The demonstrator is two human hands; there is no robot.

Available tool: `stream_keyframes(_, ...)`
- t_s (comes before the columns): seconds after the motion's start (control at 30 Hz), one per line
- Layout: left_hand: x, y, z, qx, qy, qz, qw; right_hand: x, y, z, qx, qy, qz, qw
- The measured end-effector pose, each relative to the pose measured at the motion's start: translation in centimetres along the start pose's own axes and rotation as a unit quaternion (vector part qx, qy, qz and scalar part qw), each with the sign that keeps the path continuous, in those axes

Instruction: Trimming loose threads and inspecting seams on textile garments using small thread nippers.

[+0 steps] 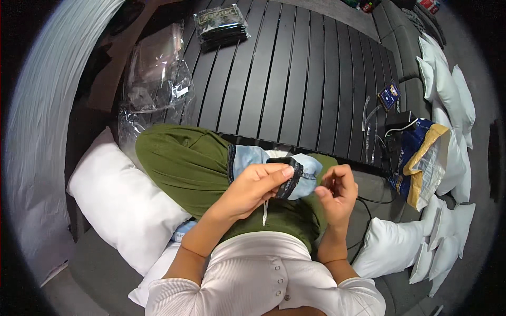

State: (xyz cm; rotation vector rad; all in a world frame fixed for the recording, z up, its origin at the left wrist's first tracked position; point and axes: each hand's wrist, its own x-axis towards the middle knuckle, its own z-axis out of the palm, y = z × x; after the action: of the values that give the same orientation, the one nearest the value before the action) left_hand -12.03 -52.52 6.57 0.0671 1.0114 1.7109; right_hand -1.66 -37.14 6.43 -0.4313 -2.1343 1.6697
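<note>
My left hand (pixel 259 185) pinches a light-blue, mottled cloth piece (pixel 307 176) by its gathered black edging, thumb on top. The cloth bulges out to the right of the thumb. Close to its right side is my right hand (pixel 340 194), fingers curled in toward the thumb; whether a thin thing sits between them I cannot make out. A second pale-blue cloth part (pixel 249 156) with a black border lies across my lap, on green trousers (pixel 179 160). Whether both blue parts are one piece is hidden by my left hand. A white drawstring (pixel 265 213) hangs below.
Ahead stands a black slatted table (pixel 263 68) bearing a stack of plastic-wrapped packs (pixel 221 26), clear plastic bags (pixel 158 79) and a small dark-blue packet (pixel 389 96). A blue-and-yellow bag (pixel 421 163) is at right. White pillows (pixel 118 200) lie on both sides.
</note>
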Motion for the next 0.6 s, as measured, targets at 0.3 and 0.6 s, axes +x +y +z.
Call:
stream_keyframes(0.3, -0.8, 9.0, 3.7, 0.050, 0.034, 0.241, 0.969, 1.9, 2.1, -0.8, 0.151, 0.036, -0.037, 0.987)
stream_keyframes(0.6, -5.1, 15.5, 6.1, -0.008, -0.101, 0.505, 0.857, 1.7, 4.9, 4.6, 0.063, -0.076, 0.080, 0.992)
